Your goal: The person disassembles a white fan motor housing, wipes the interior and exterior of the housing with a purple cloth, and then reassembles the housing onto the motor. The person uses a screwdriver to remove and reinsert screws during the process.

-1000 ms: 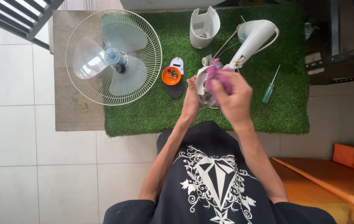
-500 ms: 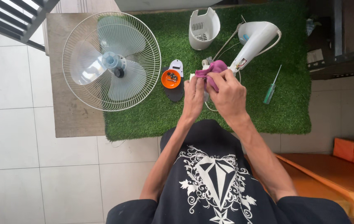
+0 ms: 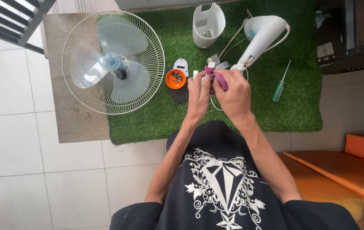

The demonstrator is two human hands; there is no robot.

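While both hands work at mat centre, right hand (image 3: 233, 91) pinching a purple-handled tool (image 3: 216, 76) onto the small fan part (image 3: 209, 64) steadied by left hand (image 3: 199, 96), w/ 1 green screwdriver (image 3: 279, 89) lying at 3 o'clock, this looks like a fastener step needing firm, straight pressure.

Both hands raised over green turf mat (image 3: 293, 106): right hand (image 3: 233, 91) grips purple tool (image 3: 216, 76), left hand (image 3: 198, 96) alongside.
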